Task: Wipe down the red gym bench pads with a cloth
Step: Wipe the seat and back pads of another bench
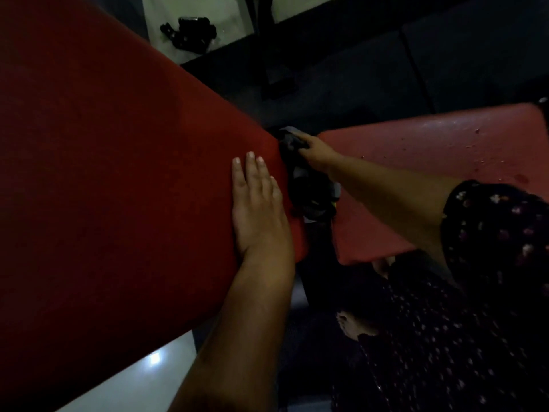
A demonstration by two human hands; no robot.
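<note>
A large dark red back pad (118, 173) fills the left of the view, tilted. A lighter red seat pad (416, 162) lies to the right, speckled with wet drops. My left hand (257, 203) rests flat on the back pad near its lower edge, fingers straight. My right hand (318, 153) grips a dark grey cloth (303, 179) in the gap between the two pads, pressed against the back pad's end edge. Part of the cloth hangs down below the hand.
Black bench frame posts (273, 55) stand on dark floor mats beyond the pads. A black object (190, 32) lies on the pale floor at the top left. My bare foot (356, 325) and patterned dark clothing (475, 292) are at the lower right.
</note>
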